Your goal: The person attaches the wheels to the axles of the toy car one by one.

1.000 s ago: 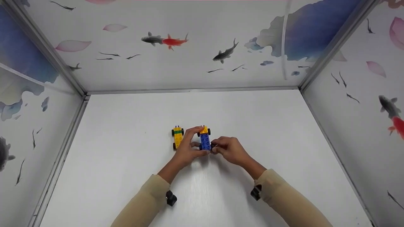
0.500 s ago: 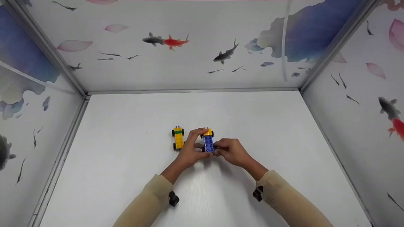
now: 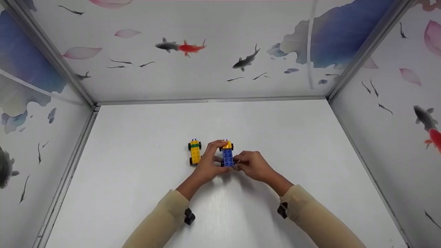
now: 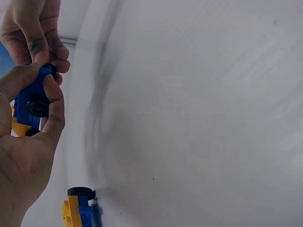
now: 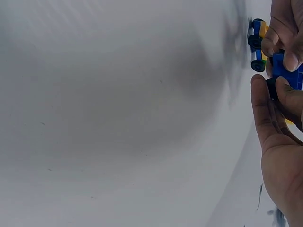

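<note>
A toy car (image 3: 227,157) with a blue studded body, a yellow end and black wheels is held up over the white table. My left hand (image 3: 207,168) grips it from the left, thumb at the near end and a finger on the yellow end. My right hand (image 3: 254,166) pinches a black wheel (image 5: 271,88) at the car's near right side. Whether that wheel sits fully on the axle cannot be made out, as fingers cover it. In the left wrist view another black wheel (image 4: 37,108) shows on the car's side.
A second toy car (image 3: 195,153), yellow with a green band and black wheels, stands on the white table (image 3: 275,124) just left of my left hand. Printed panels enclose the table at the back, left and right.
Both hands and the blue-bodied car have shifted slightly right and nearer. The right-hand fingers stay at the wheel. The second car stays in place.
</note>
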### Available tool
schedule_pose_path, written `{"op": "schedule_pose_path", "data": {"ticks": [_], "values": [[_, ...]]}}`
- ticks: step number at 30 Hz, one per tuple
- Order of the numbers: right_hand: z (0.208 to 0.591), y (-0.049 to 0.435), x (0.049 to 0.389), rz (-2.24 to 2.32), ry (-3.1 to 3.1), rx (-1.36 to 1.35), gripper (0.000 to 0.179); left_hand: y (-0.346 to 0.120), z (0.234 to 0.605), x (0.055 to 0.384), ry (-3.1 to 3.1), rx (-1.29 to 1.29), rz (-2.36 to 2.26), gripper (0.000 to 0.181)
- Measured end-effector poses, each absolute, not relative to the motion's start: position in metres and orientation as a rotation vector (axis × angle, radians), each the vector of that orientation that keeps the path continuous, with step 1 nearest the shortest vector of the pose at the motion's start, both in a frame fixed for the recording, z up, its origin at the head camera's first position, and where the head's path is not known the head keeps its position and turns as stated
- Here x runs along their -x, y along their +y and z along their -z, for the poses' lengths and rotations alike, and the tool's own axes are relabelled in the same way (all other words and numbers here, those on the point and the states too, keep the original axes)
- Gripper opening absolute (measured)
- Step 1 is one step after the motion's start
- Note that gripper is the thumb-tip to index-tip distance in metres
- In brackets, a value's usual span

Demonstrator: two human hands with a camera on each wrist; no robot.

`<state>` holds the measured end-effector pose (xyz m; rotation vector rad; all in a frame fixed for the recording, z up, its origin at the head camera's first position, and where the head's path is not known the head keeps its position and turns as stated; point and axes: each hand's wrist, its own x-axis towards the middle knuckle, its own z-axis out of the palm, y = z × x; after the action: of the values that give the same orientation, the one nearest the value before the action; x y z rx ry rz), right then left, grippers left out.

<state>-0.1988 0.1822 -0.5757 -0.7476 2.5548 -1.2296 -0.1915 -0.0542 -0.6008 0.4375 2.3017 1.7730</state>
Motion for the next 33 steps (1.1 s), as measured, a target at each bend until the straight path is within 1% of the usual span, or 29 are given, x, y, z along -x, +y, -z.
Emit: {"op": "schedule_pose_path", "data": {"ticks": [9, 19, 28, 33], "values": [[0.581, 0.185, 0.203, 1.131, 2.625, 0.803, 0.023, -0.052, 0.601, 0.196, 2.389, -0.483, -1.651, 0.091], [0.583, 0.183, 0.203, 1.023, 2.643, 0.831, 0.020, -0.049, 0.604, 0.201, 2.487, -0.515, -1.469, 0.087], [0.588, 0.182, 0.206, 0.964, 2.682, 0.864, 0.022, -0.048, 0.601, 0.204, 2.544, -0.467, -1.331, 0.086], [0.591, 0.180, 0.209, 0.926, 2.704, 0.813, 0.023, -0.046, 0.599, 0.208, 2.564, -0.440, -1.274, 0.084]]}}
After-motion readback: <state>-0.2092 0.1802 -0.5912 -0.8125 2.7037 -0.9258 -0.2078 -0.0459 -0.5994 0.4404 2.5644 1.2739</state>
